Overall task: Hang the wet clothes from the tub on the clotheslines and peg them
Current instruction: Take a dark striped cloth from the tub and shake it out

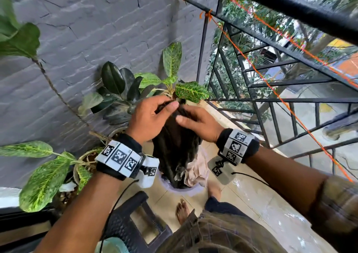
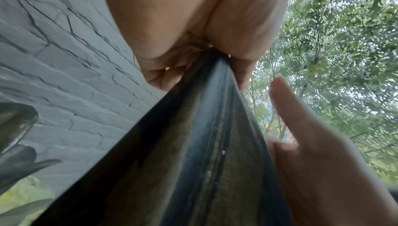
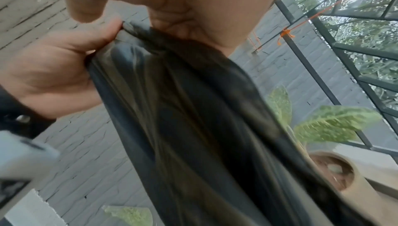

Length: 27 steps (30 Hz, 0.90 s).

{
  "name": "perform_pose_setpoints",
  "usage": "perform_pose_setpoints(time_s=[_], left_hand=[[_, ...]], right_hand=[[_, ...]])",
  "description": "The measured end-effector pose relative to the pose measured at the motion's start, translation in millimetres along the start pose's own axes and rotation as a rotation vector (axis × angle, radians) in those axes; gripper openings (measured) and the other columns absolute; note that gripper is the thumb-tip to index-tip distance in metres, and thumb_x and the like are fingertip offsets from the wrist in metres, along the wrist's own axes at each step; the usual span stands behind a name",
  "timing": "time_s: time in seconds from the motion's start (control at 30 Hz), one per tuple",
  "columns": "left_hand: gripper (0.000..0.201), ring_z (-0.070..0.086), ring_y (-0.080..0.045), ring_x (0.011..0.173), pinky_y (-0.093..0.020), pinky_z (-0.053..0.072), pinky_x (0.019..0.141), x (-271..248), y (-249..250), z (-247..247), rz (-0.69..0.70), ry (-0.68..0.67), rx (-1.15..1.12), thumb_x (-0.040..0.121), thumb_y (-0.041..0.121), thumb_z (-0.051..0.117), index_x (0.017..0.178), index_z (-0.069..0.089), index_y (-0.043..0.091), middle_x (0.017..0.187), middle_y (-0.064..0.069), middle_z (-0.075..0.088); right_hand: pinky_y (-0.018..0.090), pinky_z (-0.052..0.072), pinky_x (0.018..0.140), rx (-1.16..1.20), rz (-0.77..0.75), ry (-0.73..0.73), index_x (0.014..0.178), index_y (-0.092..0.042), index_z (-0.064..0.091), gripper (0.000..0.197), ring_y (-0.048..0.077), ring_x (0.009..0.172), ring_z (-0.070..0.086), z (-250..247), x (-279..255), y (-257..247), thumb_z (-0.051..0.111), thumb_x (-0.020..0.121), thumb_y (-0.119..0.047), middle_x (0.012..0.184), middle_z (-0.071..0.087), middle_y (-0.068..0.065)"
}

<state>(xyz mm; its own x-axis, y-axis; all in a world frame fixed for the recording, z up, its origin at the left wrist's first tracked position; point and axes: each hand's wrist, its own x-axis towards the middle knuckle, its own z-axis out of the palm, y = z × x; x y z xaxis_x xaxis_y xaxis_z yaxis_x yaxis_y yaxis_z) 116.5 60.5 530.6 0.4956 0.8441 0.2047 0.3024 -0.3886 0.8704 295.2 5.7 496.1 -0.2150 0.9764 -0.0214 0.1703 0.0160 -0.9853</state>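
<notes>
A dark wet garment [image 1: 174, 148] hangs from my hands down into the tub [image 1: 182, 191] on the floor, where a pale cloth [image 1: 195, 171] also lies. My left hand [image 1: 153, 115] pinches the garment's top edge; the left wrist view shows that hand [image 2: 193, 42] closed on the dark cloth [image 2: 204, 161]. My right hand [image 1: 199, 123] lies against the garment just beside it, thumb straight. In the left wrist view the right hand [image 2: 312, 153] has a straight finger beside the cloth. Orange clotheslines [image 1: 279, 97] run along the railing to the right.
A black metal railing [image 1: 251, 99] closes the balcony on the right. Potted plants [image 1: 120, 90] stand against the grey brick wall [image 1: 87, 30] behind the tub. A black plastic chair [image 1: 131, 223] is at the lower left, next to my bare feet [image 1: 182, 212] on wet tiles.
</notes>
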Motion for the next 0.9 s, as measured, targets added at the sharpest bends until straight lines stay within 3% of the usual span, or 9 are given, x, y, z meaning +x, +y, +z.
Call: perform_pose_setpoints(time_s=[0.17,0.27,0.33,0.47,0.53,0.6,0.73,0.8,0.9], left_hand=[[0.020,0.053,-0.015,0.070,-0.036,0.042,0.065,-0.4,23.2,-19.8,0.065,0.054,-0.077,0.097,0.026,0.060,0.080,0.066,0.019,0.073,-0.015,0.060],[0.022,0.051,-0.003,0.070,-0.023,0.040,0.066,-8.1,28.9,-26.0,0.058,0.085,-0.144,0.099,0.012,0.057,0.079,0.064,0.019,0.069,-0.002,0.058],[0.025,0.048,0.000,0.068,-0.019,0.039,0.065,-14.0,28.5,-29.8,0.034,0.148,-0.207,0.100,0.009,0.054,0.077,0.061,0.018,0.069,0.008,0.055],[0.029,0.040,-0.002,0.065,-0.017,0.035,0.064,-21.5,19.8,-31.8,-0.036,0.253,-0.307,0.102,0.015,0.050,0.074,0.050,0.016,0.067,0.015,0.045],[0.029,0.043,-0.016,0.076,-0.030,0.037,0.075,-22.5,4.0,-37.1,-0.114,0.287,-0.409,0.099,0.029,0.054,0.076,0.050,0.013,0.076,-0.004,0.046],[0.022,0.045,-0.021,0.088,-0.039,0.036,0.084,-27.8,-8.9,-46.4,-0.238,0.333,-0.500,0.094,0.035,0.058,0.080,0.059,0.019,0.086,-0.010,0.051],[0.005,0.054,-0.003,0.081,-0.022,0.040,0.082,-49.8,-25.6,-58.6,-0.292,0.240,-0.278,0.091,0.028,0.063,0.092,0.062,0.024,0.087,0.000,0.058],[0.032,0.060,0.000,0.086,-0.017,0.043,0.083,-59.5,-30.8,-55.7,-0.321,0.037,-0.122,0.084,0.045,0.068,0.108,0.064,0.025,0.092,0.001,0.064],[0.052,0.066,-0.008,0.100,-0.031,0.050,0.095,-62.1,-27.6,-47.8,-0.349,-0.181,-0.087,0.071,0.071,0.069,0.112,0.068,0.040,0.103,0.004,0.071]], right_hand=[[0.045,0.058,0.081,-0.133,0.150,-0.012,0.088,-0.022,0.069,0.051,0.021,0.083,0.071,-0.7,-16.6,30.7,0.071,0.069,-0.069,0.086,0.074,0.003],[0.028,0.049,0.067,-0.340,0.144,-0.026,0.076,-0.038,0.061,0.025,0.003,0.066,0.059,-10.9,-17.2,34.6,0.071,0.077,-0.061,0.068,0.063,-0.013],[0.021,0.049,0.072,-0.355,0.096,-0.043,0.090,-0.039,0.066,0.010,-0.005,0.073,0.061,-14.4,-14.3,30.6,0.073,0.085,-0.044,0.078,0.067,-0.020],[0.019,0.045,0.067,-0.418,0.108,-0.057,0.082,-0.056,0.063,0.010,-0.006,0.068,0.060,-5.3,-3.0,24.8,0.065,0.089,-0.049,0.069,0.065,-0.024],[0.029,0.050,0.069,-0.430,0.110,-0.005,0.076,-0.059,0.060,0.016,0.003,0.067,0.060,2.1,-1.3,24.2,0.061,0.091,-0.052,0.070,0.064,-0.015],[0.034,0.052,0.070,-0.392,0.069,0.016,0.076,-0.048,0.062,0.019,0.009,0.068,0.061,4.9,-0.8,10.9,0.056,0.090,-0.059,0.071,0.063,-0.010],[0.027,0.033,0.062,-0.196,-0.050,-0.055,0.070,-0.003,0.051,0.046,0.011,0.062,0.043,2.0,11.1,-25.0,0.058,0.093,-0.042,0.066,0.041,0.001],[0.028,0.030,0.061,-0.203,-0.073,-0.114,0.066,0.003,0.045,0.048,0.013,0.062,0.038,0.6,18.1,-41.2,0.057,0.097,-0.033,0.066,0.035,0.005],[0.027,0.035,0.060,-0.356,-0.159,-0.198,0.066,0.000,0.046,0.044,0.009,0.061,0.039,0.8,25.9,-58.5,0.053,0.101,-0.026,0.064,0.037,0.001]])
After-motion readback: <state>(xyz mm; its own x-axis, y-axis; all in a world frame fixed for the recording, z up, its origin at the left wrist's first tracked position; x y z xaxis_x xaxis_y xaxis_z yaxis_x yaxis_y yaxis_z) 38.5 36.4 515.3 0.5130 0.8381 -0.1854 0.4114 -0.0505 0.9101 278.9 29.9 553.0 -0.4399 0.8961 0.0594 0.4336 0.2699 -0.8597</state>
